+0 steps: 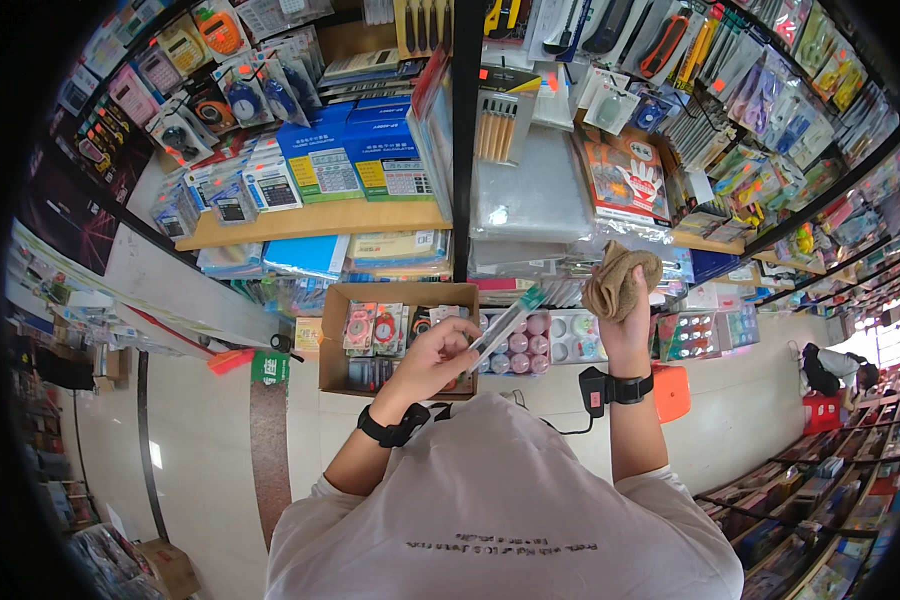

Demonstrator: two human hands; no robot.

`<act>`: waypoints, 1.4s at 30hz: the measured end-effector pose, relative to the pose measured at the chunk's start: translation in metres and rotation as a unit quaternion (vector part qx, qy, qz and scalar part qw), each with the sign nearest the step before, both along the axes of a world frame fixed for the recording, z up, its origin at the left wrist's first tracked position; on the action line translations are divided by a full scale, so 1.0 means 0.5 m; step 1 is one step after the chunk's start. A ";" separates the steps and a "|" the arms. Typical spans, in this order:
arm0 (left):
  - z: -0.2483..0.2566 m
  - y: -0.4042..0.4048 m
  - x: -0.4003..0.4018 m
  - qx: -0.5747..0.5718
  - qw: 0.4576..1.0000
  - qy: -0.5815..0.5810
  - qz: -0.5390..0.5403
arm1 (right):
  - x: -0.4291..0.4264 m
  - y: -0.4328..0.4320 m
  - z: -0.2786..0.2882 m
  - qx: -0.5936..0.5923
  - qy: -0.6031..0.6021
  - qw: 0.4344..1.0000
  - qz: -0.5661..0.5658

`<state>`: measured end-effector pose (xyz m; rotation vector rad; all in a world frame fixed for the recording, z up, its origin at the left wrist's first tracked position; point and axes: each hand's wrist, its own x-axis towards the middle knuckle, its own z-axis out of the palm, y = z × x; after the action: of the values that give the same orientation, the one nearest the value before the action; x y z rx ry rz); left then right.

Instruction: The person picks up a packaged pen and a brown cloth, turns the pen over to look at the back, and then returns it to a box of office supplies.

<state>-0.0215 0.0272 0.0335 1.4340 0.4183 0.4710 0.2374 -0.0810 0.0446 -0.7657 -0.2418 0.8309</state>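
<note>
My left hand grips the lower end of a clear, slim plastic package with a green top, tilted up to the right. What lies inside the package is too small to tell. A crumpled brown cloth is in my right hand, raised before the lower shelf. Below my left hand stands an open cardboard box holding several carded items, some round and red or pink. Between my hands, lower down, is a tray of round pink-lidded containers. Both wrists wear black straps.
Shelves hold blue calculator boxes, clear plastic sleeves and a red-and-white package. A black upright post divides them. Packaged cutters hang above. An orange stool stands by my right forearm. A person is far off at the right.
</note>
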 end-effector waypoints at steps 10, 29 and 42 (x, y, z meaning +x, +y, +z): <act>0.022 -0.006 0.027 -0.067 0.996 -0.064 -0.010 | -0.067 -0.010 -0.065 0.075 0.091 0.985 0.124; -0.001 -0.034 0.055 -0.134 0.985 -0.060 -0.095 | -0.145 0.008 -0.030 0.009 -0.054 0.972 0.230; -0.002 -0.025 0.067 0.249 0.958 0.065 0.129 | -0.158 0.017 -0.016 -0.023 -0.095 0.967 0.236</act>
<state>0.0120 0.0147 0.0327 1.9144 0.6272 0.7322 0.1585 -0.0724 0.0368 -0.8458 -0.5927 1.2160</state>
